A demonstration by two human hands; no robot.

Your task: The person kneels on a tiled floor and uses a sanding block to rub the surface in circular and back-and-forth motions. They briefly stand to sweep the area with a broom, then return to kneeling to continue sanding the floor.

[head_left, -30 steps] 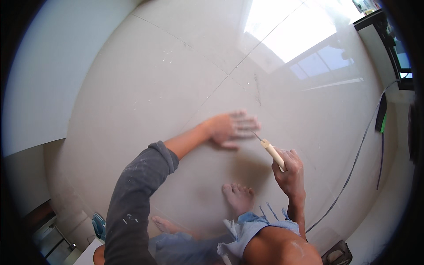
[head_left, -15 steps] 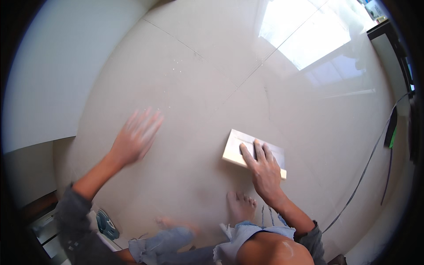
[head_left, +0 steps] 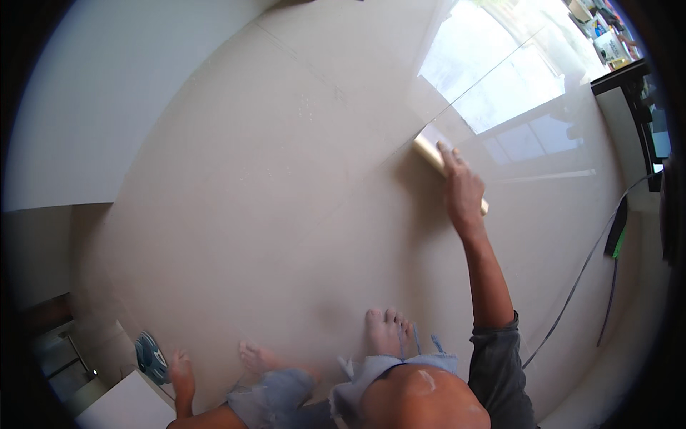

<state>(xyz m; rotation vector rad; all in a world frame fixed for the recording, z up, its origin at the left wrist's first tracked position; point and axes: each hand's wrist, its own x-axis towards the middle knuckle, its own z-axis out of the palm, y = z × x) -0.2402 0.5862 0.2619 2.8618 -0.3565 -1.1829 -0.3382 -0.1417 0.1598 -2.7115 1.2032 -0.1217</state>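
Note:
My right hand (head_left: 464, 187) is stretched out ahead and to the right, its fingers closed over a flat rectangular float (head_left: 431, 146) with a white back and a thick cream edge. Much of the float is covered by the hand. It lies at the floor, tilted along a thin dark joint line between the pale tiles (head_left: 286, 186), just short of the bright window reflection. Low on the left, my left hand (head_left: 181, 373) hangs near a teal and white oval object (head_left: 151, 357). Nothing shows in its loosely parted fingers.
My bare feet (head_left: 389, 332) stand on the tiles at the lower middle. A large white panel (head_left: 107, 107) borders the left. On the right run a grey cable (head_left: 580, 286) and a black and green strip (head_left: 619, 236). Several containers (head_left: 611, 46) stand at the far right.
My right hand has carried the float forward and slightly right, from near my foot to the tile joint. My left hand has drawn back from over the floor to the lower left.

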